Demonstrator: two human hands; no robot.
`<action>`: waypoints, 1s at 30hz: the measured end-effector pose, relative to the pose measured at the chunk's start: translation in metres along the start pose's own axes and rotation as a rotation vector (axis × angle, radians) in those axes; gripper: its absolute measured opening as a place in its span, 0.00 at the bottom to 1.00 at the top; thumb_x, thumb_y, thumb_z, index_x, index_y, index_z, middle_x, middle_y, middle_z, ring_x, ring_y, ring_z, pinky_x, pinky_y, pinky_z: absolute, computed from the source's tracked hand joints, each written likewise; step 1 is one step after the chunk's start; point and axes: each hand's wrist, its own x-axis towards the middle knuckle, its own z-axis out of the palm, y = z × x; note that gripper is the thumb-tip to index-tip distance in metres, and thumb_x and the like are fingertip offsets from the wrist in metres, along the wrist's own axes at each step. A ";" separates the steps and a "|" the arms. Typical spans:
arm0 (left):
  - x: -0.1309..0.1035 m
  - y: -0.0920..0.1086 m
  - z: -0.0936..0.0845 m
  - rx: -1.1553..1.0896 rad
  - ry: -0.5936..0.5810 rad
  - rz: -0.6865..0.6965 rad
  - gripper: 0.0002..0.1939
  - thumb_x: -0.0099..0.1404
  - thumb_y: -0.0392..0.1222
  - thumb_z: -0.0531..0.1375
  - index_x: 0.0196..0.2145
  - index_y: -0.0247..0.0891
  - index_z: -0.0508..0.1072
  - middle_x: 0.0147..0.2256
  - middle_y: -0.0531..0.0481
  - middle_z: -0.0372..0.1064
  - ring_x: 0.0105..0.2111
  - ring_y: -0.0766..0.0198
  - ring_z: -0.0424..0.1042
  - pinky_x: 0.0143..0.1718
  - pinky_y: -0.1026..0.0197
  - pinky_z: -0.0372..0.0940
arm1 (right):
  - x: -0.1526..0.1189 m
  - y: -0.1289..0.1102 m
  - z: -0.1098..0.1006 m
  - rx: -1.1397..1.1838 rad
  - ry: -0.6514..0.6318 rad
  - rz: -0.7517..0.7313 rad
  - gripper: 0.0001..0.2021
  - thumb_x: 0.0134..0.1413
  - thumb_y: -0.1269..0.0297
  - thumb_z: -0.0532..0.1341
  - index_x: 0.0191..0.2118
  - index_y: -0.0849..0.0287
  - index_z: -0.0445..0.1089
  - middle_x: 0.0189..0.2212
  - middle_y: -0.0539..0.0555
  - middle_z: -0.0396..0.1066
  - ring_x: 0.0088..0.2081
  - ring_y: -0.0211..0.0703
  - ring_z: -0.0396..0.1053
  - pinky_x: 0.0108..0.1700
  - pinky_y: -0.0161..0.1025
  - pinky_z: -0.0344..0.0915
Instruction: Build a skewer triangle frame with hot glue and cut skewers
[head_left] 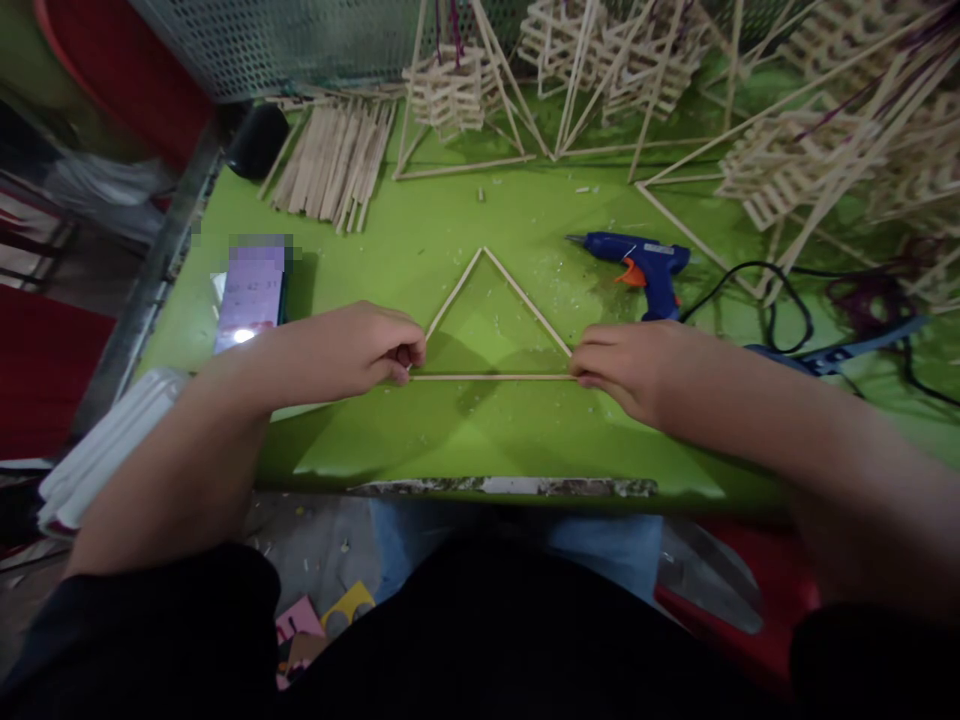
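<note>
Three thin wooden sticks form a triangle (491,377) lying on the green table, its tip pointing away from me. My left hand (367,345) is closed on the triangle's near left corner, fingers pinched around the stick ends. At the near right corner, my right hand (626,365) grips the other end of the bottom stick where it meets the right side. My fingers hide both of these corners. Beyond my right hand lies a blue glue gun (637,250) with an orange trigger, its nozzle pointing left.
A bundle of loose sticks (330,165) lies at the back left, beside a black case (257,140). A lit phone (251,290) stands near my left forearm. Several stick structures (454,95) fill the back and right. A black cord (750,268) loops at right.
</note>
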 end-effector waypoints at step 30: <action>-0.001 -0.002 0.004 0.003 0.023 -0.077 0.29 0.76 0.47 0.59 0.71 0.45 0.76 0.47 0.44 0.83 0.43 0.52 0.81 0.44 0.55 0.67 | -0.002 0.011 0.014 -0.004 0.072 0.031 0.21 0.74 0.69 0.62 0.66 0.58 0.82 0.56 0.63 0.85 0.50 0.57 0.84 0.52 0.50 0.78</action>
